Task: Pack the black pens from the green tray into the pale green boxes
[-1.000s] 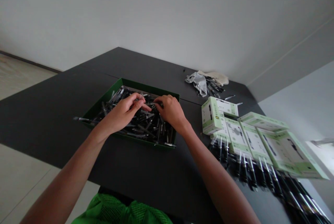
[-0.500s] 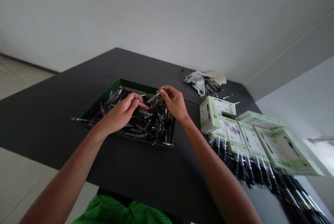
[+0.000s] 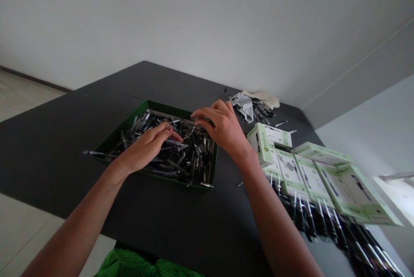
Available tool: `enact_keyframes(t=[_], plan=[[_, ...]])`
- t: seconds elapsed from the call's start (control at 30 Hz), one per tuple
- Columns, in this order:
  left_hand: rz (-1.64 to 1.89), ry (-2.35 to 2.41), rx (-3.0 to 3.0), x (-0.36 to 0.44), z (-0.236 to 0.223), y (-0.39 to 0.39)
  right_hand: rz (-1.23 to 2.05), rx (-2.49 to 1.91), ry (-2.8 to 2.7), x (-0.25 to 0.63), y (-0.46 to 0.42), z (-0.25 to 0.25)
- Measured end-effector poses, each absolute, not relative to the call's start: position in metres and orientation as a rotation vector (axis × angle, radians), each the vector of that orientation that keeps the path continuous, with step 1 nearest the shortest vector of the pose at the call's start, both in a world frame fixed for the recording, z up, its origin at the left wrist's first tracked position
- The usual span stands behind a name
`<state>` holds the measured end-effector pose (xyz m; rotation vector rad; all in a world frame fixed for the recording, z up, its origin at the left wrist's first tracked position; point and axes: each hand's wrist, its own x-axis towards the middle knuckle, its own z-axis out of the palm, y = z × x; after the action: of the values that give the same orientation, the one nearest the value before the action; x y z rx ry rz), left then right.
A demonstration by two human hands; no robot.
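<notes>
A green box [image 3: 108, 137] on the dark table holds a jumbled heap of black and clear pens [image 3: 176, 163]. Over the heap's middle is my left hand [image 3: 147, 145], its fingers curled together; whatever they may hold is hidden. My right hand [image 3: 223, 126] is above the box's right back corner, back of the hand up. Between its thumb and fingers it pinches a slim pen [image 3: 203, 118], mostly covered by the fingers. One pen [image 3: 93, 153] sticks out over the box's left side, and another lies along its front right corner.
To the right stand green-and-white pen boxes [image 3: 291, 169], with rows of pens [image 3: 307, 216] before them. Behind are grey and cream cloths or gloves [image 3: 244, 107] and loose pens [image 3: 261, 111]. A small piece [image 3: 239, 184] lies right of the green box. A wall rises behind the table.
My right hand has turned over and risen slightly, so the pen in it is more hidden. My left hand has shifted slightly down. The small piece on the table now shows beside my right arm.
</notes>
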<state>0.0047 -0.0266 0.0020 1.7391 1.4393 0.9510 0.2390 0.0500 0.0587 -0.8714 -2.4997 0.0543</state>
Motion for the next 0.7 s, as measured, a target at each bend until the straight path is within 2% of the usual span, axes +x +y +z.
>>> enact_keyframes(t=[0.2, 0.33, 0.7], plan=[[0.744, 1.550, 1.943, 0.007, -0.006, -0.023, -0.049, -0.908, -2.755, 0.223, 0.057, 0.028], [0.743, 1.545, 1.946, 0.007, -0.008, -0.020, -0.118, -0.898, -2.886, 0.217, 0.055, 0.013], [0.650, 1.545, 2.004, 0.003, -0.016, -0.015, 0.051, -0.954, -2.994, 0.218, 0.055, 0.018]])
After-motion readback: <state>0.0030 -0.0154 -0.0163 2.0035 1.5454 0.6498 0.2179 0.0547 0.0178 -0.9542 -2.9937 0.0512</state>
